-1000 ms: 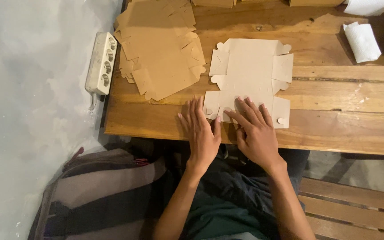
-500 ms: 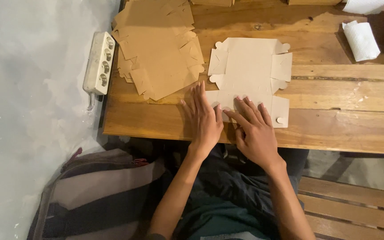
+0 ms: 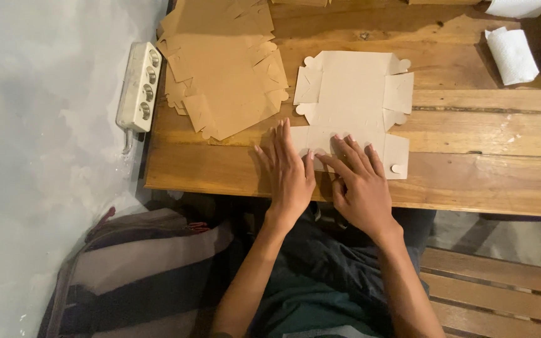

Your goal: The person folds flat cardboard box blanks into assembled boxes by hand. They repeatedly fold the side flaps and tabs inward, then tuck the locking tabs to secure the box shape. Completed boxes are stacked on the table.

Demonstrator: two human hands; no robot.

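Pressing: both hands flat on the near edge of the flat box cutout (image 3: 352,103), centre of the frame
Left hand (image 3: 289,172): open, fingers spread over the lower left flap
Right hand (image 3: 358,181): open, palm down, holding nothing
Upper left: cardboard stack (image 3: 223,69), power strip (image 3: 138,84) at the wooden table (image 3: 483,175) edge
Upper right: paper towel roll (image 3: 511,56)
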